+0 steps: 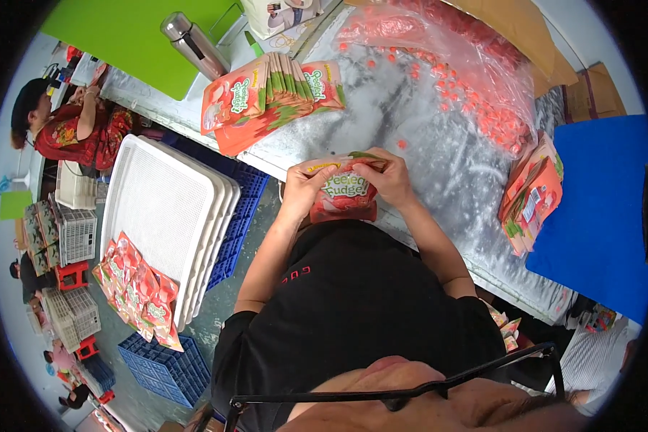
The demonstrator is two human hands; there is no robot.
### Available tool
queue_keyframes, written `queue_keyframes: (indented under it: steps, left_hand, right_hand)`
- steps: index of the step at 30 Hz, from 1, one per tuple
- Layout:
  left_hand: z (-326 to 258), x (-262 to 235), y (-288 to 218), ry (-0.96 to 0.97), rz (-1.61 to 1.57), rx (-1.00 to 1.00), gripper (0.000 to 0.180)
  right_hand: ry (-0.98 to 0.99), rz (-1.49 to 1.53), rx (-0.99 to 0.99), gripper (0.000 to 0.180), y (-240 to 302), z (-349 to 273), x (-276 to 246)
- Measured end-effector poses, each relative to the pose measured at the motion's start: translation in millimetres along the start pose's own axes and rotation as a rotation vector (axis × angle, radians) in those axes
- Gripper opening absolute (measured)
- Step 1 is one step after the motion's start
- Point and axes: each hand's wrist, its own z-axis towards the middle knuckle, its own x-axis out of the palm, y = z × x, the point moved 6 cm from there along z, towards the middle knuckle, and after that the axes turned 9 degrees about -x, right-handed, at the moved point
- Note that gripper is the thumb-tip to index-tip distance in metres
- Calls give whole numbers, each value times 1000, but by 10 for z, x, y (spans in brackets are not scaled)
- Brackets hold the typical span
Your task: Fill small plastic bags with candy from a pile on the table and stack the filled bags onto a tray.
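Between my hands, at the table's near edge, is a red candy pouch with a green and yellow top. My left hand pinches its upper left corner, thumb across the front. At the upper right corner, my right hand grips the same pouch with thumb and fingers. Whether the pouch's mouth is sealed, I cannot tell. Beyond it, to the left, a fanned stack of flat pouches lies on the table. Loose red wrapped candies are scattered farther off, beside a big clear plastic bag of them.
Left of me stand stacked white trays with several pouches on one corner, above blue crates. A steel flask stands at the far left of the table. More pouches lie right, near a blue board. A person sits left.
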Motion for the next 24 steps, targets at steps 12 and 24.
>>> queue_keyframes:
  steps: [12, 24]
  left_hand:
    - [-301, -192, -125, 91, 189, 239, 29]
    - [-2354, -2667, -669, -1488, 132, 537, 56]
  right_hand:
    - [17, -65, -56, 19, -114, 5, 65]
    - [121, 151, 202, 28, -456, 384, 266]
